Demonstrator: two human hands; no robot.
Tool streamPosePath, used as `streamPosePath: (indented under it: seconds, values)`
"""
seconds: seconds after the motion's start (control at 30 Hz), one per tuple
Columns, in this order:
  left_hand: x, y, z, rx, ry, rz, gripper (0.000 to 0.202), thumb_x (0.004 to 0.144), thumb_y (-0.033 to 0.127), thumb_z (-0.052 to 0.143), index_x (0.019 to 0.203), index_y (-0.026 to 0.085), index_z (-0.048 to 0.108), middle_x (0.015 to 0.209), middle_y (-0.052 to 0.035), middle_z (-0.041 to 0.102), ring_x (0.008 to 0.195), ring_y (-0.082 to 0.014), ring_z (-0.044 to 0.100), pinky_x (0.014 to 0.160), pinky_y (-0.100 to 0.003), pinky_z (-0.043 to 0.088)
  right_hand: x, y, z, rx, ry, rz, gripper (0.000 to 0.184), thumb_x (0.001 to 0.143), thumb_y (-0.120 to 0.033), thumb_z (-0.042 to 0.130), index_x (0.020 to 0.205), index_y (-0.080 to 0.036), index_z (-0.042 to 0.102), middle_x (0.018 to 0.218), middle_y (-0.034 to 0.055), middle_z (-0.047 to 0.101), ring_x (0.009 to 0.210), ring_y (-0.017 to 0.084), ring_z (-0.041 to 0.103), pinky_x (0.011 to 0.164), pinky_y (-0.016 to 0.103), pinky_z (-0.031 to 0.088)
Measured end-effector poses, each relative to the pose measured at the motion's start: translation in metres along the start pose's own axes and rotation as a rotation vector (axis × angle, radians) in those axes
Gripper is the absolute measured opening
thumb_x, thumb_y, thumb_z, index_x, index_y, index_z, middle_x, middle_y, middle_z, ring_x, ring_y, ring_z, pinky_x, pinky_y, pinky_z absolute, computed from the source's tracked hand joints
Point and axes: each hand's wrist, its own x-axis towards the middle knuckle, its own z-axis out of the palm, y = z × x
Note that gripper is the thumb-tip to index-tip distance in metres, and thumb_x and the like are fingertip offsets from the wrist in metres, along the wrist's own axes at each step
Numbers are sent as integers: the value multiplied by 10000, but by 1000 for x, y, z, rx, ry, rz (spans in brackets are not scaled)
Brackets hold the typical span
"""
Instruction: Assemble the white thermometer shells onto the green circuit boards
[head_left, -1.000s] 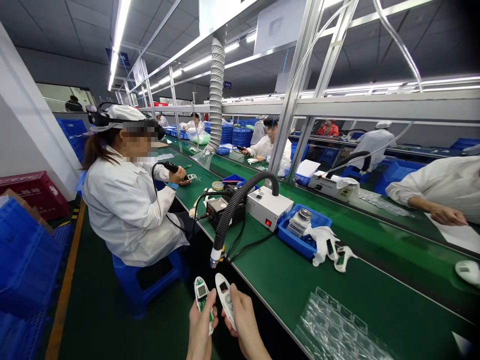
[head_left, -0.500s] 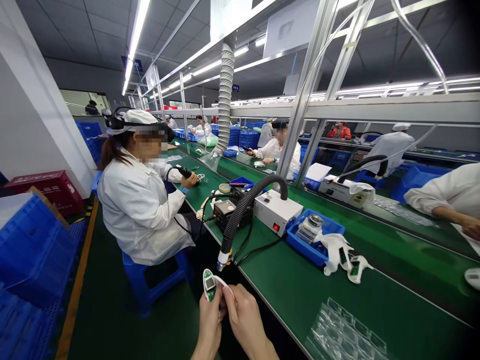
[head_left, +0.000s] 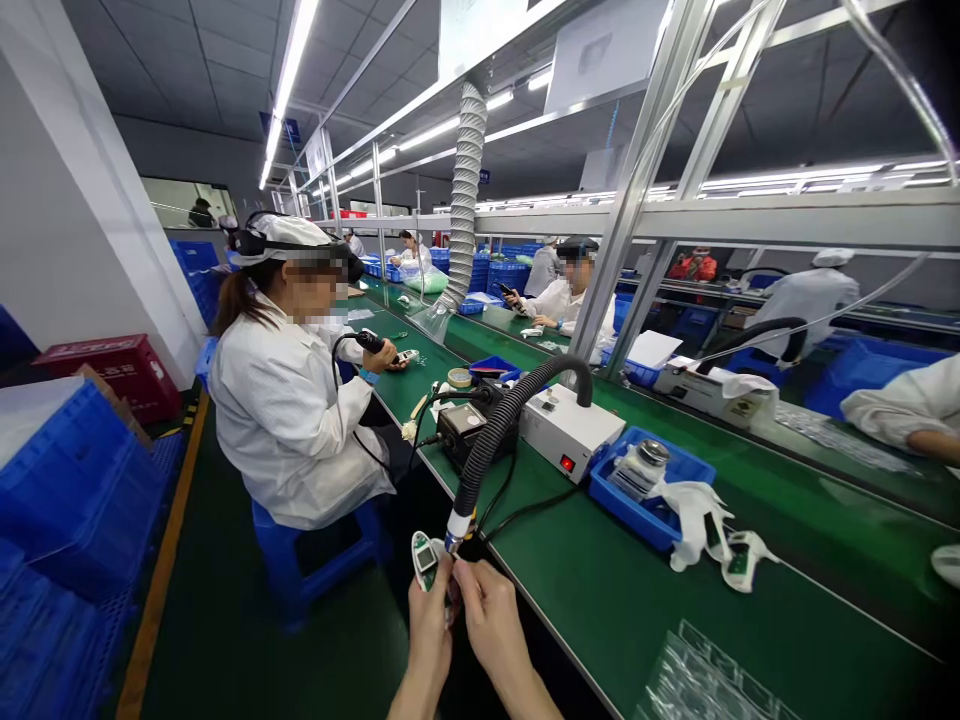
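Note:
A white oval device housing [head_left: 424, 562] with a green circuit board and a small square screen is in my left hand [head_left: 430, 622], its fingers closed around the lower end. A second white piece is partly visible behind the thumb. My right hand [head_left: 495, 618] is just beside it, thumb and forefinger pinched together. What that pinch holds, if anything, is hidden by the fingers. Directly above both hands hangs the metal-and-white nozzle [head_left: 457, 528] of a black corrugated hose [head_left: 495, 435].
A white box [head_left: 574, 430] with a lit red switch stands on the green bench [head_left: 570, 590]. Right of it are a blue tray [head_left: 637, 520], white housings [head_left: 742, 560] and clear plastic trays [head_left: 712, 685]. A co-worker [head_left: 300, 400] sits on a blue stool at left.
My hands have come up closer under the hose nozzle. The curved white piece that stood out by my right fingers is now mostly hidden. The view has shifted slightly left.

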Motion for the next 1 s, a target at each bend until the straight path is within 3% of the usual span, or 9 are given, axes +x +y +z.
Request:
streamPosePath:
  seconds: [0.07, 0.13, 0.23, 0.37, 0.53, 0.77, 0.87, 1.0]
  values:
    - [-4, 10, -6, 73, 39, 32, 427, 571, 445, 842, 744, 152, 583, 478, 86, 472, 397, -55, 403, 368, -161, 291, -5, 2, 16, 350, -15, 348, 661, 867, -682, 365, 605, -129, 616, 494, 35, 553, 372, 98, 441, 345, 205, 291]
    - [-8, 20, -11, 130, 73, 58, 425, 574, 428, 845, 746, 152, 572, 463, 98, 451, 385, -48, 381, 364, -159, 293, -10, 3, 31, 620, -30, 603, 701, 752, -781, 434, 594, -118, 597, 452, 18, 527, 296, 49, 334, 297, 173, 142]
    - [-14, 31, -15, 167, 90, 73, 422, 598, 457, 822, 706, 166, 536, 459, 103, 432, 384, -51, 378, 366, -166, 304, -14, 1, 45, 824, 7, 739, 708, 627, -806, 559, 615, -99, 611, 466, 18, 542, 283, 22, 331, 295, 142, 94]
    - [-18, 35, -13, 160, 78, 70, 433, 682, 533, 730, 654, 183, 478, 481, 92, 424, 415, -56, 384, 380, -164, 307, -14, -3, 45, 895, 44, 781, 726, 568, -799, 618, 692, -84, 643, 456, 14, 549, 270, 17, 335, 283, 129, 91]
    - [-19, 35, -10, 149, 68, 58, 431, 712, 544, 699, 657, 186, 467, 494, 93, 405, 425, -53, 373, 387, -166, 298, -13, -6, 39, 930, 31, 733, 670, 636, -752, 621, 670, -83, 630, 478, 30, 570, 282, 14, 353, 288, 126, 115]
    - [-46, 32, -11, 165, -13, 7, 366, 662, 437, 784, 728, 155, 560, 540, 60, 490, 466, -68, 434, 427, -179, 343, -20, -18, 23, 882, 98, 714, 659, 644, -771, 593, 554, -118, 560, 403, 2, 511, 282, 24, 342, 307, 140, 124]
    - [-64, 21, -10, 208, -43, -25, 411, 613, 453, 813, 770, 134, 607, 506, 54, 505, 440, -71, 425, 410, -183, 339, -30, -13, 16, 776, 152, 691, 658, 640, -785, 579, 533, -137, 539, 369, -28, 449, 292, 54, 372, 309, 158, 178]
    - [-78, 6, -5, 293, -48, -46, 461, 489, 455, 870, 686, 114, 630, 434, 57, 492, 380, -60, 384, 368, -177, 311, -48, 0, 5, 634, 190, 648, 658, 708, -798, 480, 567, -159, 544, 424, -8, 491, 333, 102, 424, 316, 206, 289]
